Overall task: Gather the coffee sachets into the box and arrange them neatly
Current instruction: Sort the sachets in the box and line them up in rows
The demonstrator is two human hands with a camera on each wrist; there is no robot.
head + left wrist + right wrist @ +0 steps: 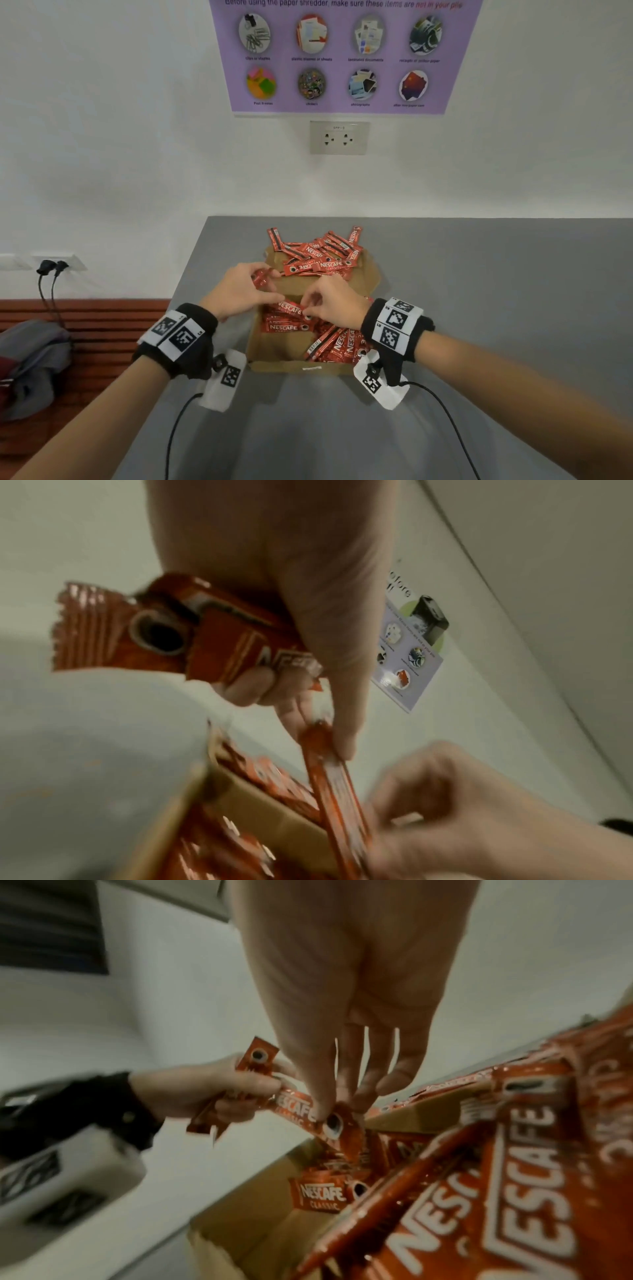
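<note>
An open cardboard box [284,366] stands on the grey table [496,291] with several red Nescafe sachets [310,337] lying inside. More sachets lie in a loose pile [318,253] on its far flap. My left hand [263,284] hovers over the box's left rim and grips a small bunch of sachets [205,631]. Its thumb and a finger also pinch one end of a single sachet [301,1112]. My right hand [306,308] pinches that sachet's other end above the box, as the right wrist view [330,1121] shows.
The table's left edge runs close to the box; beyond it is a wooden bench [102,329] with a grey bag [30,359]. A wall socket [339,137] and a purple poster [342,54] are on the wall behind. Bare table lies right of the box.
</note>
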